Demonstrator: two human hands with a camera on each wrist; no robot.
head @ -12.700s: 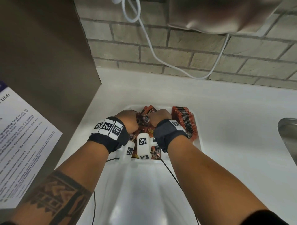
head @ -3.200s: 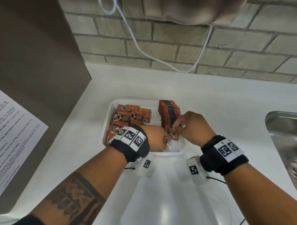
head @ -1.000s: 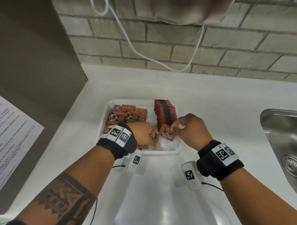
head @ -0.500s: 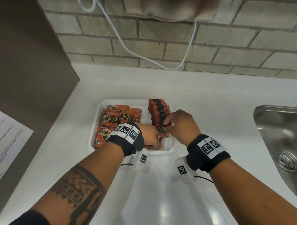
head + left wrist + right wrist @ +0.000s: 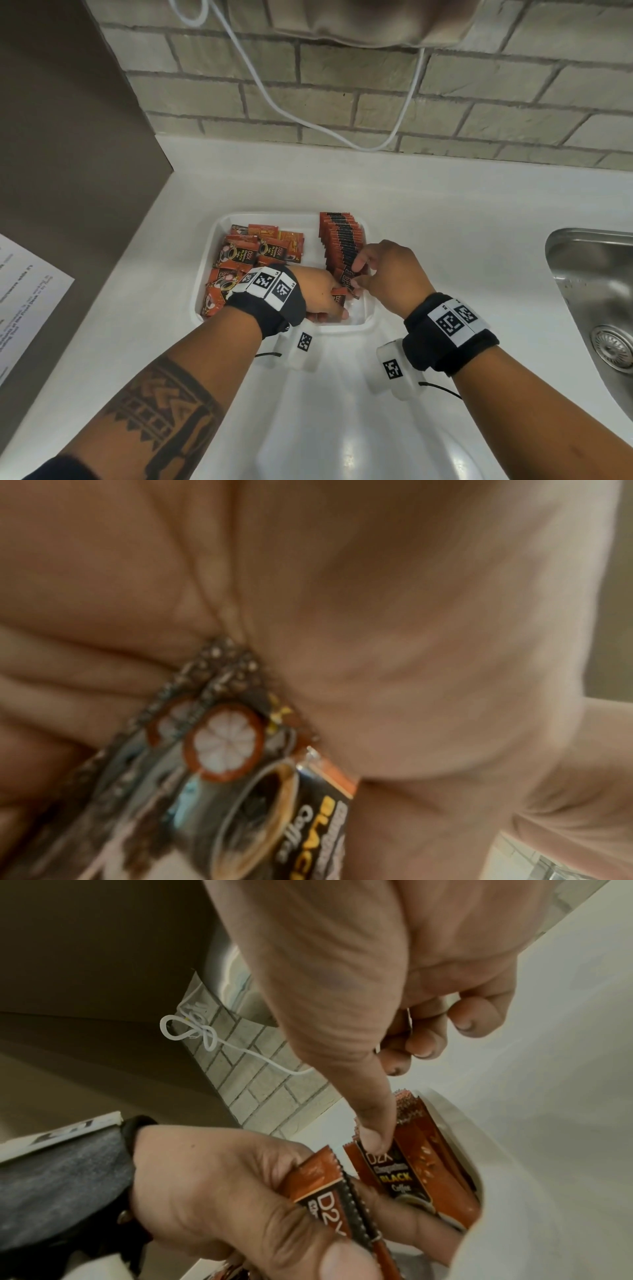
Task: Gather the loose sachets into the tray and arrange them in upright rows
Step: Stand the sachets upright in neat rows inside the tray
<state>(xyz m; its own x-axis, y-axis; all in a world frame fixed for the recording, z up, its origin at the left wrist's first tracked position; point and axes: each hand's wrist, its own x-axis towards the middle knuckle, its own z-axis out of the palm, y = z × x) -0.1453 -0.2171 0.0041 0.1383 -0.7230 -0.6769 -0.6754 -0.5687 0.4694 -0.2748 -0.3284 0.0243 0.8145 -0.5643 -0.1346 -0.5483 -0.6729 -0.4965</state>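
A white tray [image 5: 261, 216] sits on the counter. Loose orange-and-black coffee sachets [image 5: 253, 251] lie flat in its left half. An upright row of sachets [image 5: 340, 238] fills its right side. My left hand [image 5: 337, 305] is at the tray's near edge and grips a small stack of sachets [image 5: 329, 1191], seen close up in the left wrist view [image 5: 240, 764]. My right hand [image 5: 358, 274] is at the near end of the row. Its thumb [image 5: 373, 1139] presses the front sachet [image 5: 397, 1175] against the row, and its fingers curl over the row's top.
A steel sink [image 5: 596, 294] is set into the white counter [image 5: 445, 212] at the right. A brown panel [image 5: 68, 137] with a printed sheet [image 5: 24, 294] stands at the left. A white cable [image 5: 308, 123] hangs on the brick wall behind.
A second ago my right hand held a tilted sachet at the front of the row; now that sachet stands against the row. My left hand stays with its stack.
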